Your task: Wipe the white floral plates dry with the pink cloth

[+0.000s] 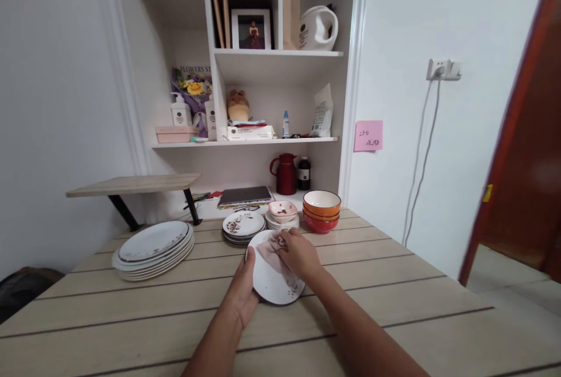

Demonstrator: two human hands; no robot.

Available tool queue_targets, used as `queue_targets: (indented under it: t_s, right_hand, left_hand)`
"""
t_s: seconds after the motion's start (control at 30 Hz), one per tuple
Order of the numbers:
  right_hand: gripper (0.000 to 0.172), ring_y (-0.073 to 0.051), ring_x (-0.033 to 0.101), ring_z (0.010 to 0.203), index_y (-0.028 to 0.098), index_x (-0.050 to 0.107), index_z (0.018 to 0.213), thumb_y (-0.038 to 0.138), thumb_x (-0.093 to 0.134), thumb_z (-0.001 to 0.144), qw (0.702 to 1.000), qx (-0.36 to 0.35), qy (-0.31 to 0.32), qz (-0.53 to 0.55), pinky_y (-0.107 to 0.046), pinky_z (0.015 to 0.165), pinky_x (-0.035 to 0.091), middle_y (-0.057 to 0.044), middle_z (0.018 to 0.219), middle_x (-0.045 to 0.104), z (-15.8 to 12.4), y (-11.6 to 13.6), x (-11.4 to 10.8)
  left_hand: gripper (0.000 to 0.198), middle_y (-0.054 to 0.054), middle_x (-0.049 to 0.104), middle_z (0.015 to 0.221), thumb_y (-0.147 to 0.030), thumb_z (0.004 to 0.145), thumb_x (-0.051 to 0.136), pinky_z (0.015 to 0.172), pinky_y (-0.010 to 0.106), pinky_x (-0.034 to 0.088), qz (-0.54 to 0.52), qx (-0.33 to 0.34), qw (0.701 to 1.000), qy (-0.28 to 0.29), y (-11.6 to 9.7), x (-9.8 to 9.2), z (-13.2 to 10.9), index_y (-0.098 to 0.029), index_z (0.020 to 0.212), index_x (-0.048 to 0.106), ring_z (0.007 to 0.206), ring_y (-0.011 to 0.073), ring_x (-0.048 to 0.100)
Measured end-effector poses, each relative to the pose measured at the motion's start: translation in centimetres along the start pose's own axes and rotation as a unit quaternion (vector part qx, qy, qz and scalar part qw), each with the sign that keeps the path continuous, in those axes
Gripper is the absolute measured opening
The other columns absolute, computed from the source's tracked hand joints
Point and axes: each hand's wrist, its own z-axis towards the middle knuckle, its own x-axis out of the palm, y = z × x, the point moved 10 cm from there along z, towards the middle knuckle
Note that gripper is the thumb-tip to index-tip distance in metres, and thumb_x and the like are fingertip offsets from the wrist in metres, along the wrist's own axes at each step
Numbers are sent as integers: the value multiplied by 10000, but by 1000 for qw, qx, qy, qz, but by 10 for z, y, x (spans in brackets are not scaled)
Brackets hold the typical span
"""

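Note:
My left hand (243, 283) grips the left rim of a white plate (269, 283), thumb on top, tilting it above the table. In my right hand (301, 253) is a pale pink cloth (269, 253), bunched under the fingers and pressed to the plate's face. Small dark flower marks show near the plate's lower right edge. Just behind it stands a stack of dark-edged plates (243, 224) with a brown floral pattern. Beside that, a small pink-rimmed bowl (283, 210) rests on a pile of small white dishes (277, 225), partly hidden by my right hand.
Orange and red bowls (321, 213) are stacked at the table's back right. A pile of large white plates (153, 248) stands at left, near a small raised wooden shelf (135, 184). Behind the slatted table (175, 318) are a closed laptop (245, 195), a red jug (286, 175) and a dark bottle (304, 173).

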Motion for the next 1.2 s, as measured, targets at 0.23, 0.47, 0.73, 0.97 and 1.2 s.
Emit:
queue_targets:
  t_s: [0.23,0.47,0.73,0.97,1.2]
  right_hand:
    - [415,-205,553,1021,220,607,1155,245,659,743,985,-131,-12,108,-281,849,411,-67,1168,538,-7,35,4]
    - [516,-205,527,1039,244,613,1142,134,698,646,955,-243,50,163,-290,897,411,-46,1195,525,-24,62,8]
    - [393,-165,552,898,263,695,989,113,683,626,930,-282,187,145,-231,772,428,-7,1047,588,-39,59,20]
    - [275,-187,592,805,287,713,873,194,688,616,983,-122,136,3,-247,638,383,-6,959,669,-23,5,11]
    - [231,-222,622,878,230,668,985,190,525,808,999,-3,32,-38,-277,650,382,-92,1037,651,0,-16,4]
  left_hand:
    - [659,160,635,1266,-562,816,552,991,416,448,-12,5,1000,28,1,4,0,-182,1351,494,1147,290,605]
    - [655,149,645,1253,-594,816,509,980,425,459,-42,-2,999,23,0,6,-3,-215,1350,496,1120,284,623]
    - [728,177,678,1183,-654,814,443,978,483,456,-42,-61,997,7,6,-2,-2,-152,1334,520,1113,321,624]
    - [723,185,626,1269,-623,833,432,1066,487,371,-52,-34,998,-11,0,-4,0,-153,1381,469,1213,316,555]
    - [708,191,629,1263,-557,784,592,1028,482,410,-10,7,999,-33,-4,-9,1,-178,1371,475,1176,320,584]
